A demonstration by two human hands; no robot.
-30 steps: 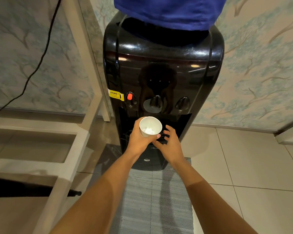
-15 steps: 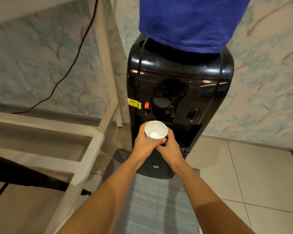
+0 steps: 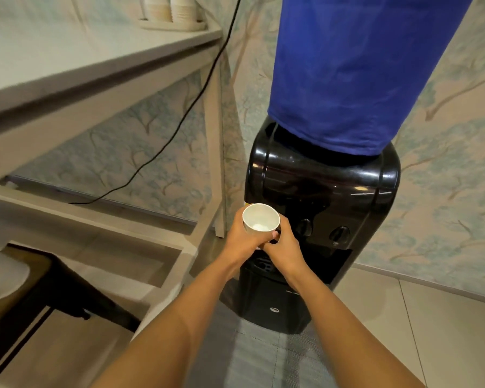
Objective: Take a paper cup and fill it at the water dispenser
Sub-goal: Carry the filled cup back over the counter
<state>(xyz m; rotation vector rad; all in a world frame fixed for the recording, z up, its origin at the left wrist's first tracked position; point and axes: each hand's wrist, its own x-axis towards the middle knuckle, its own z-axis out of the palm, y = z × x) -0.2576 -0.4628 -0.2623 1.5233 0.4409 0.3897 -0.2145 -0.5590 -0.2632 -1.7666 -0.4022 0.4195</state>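
A white paper cup [image 3: 260, 222] stands upright in both hands, in front of the left part of the black water dispenser [image 3: 322, 191]. My left hand [image 3: 242, 238] wraps its left side and my right hand [image 3: 282, 245] closes on its lower right side. Something pale lies at the cup's bottom; I cannot tell if it is water. Two black taps [image 3: 304, 226] [image 3: 340, 233] show to the right of the cup. A blue cover [image 3: 356, 65] wraps the bottle on top. The drip tray is partly hidden by my right wrist.
A pale shelf unit [image 3: 101, 65] stands at the left, with stacked paper cups [image 3: 170, 8] on its top board. A black cable [image 3: 179, 119] hangs down the wallpapered wall. A grey mat [image 3: 263, 359] lies under the dispenser. A dark stool [image 3: 39, 284] sits at lower left.
My right hand has joined the left on the cup. The cup has come up and away from the tap recess. My view has tilted up and left, bringing the upper shelf and bottle cover into sight.
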